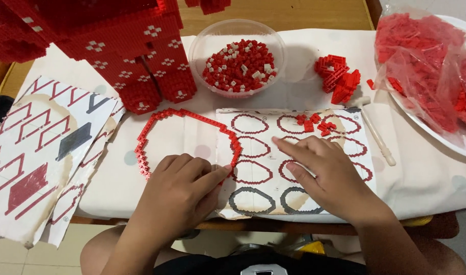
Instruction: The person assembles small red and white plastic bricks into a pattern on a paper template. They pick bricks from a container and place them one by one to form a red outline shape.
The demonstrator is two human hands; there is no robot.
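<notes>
Nearest you, your left hand (179, 196) rests on the white cloth with fingers curled and its forefinger and thumb pressed together at the lower right end of the red brick ring (182, 133), though whether a loose brick sits between them you cannot tell. Your right hand (324, 175) lies flat on the instruction sheet (294, 160), fingers loosely spread and forefinger stretched out to one of the printed red outlines, holding nothing. The ring lies open toward you, just left of the sheet, its right side touching the paper's edge. To do this well, keep the right forefinger pinned on the outline you are matching, and steady the ring with your left hand so the thin chain does not flex apart. A few loose red bricks (314, 124) sit on the sheet's top; beyond are the clear bowl (197, 48) of bricks and the large red model (126, 46).
</notes>
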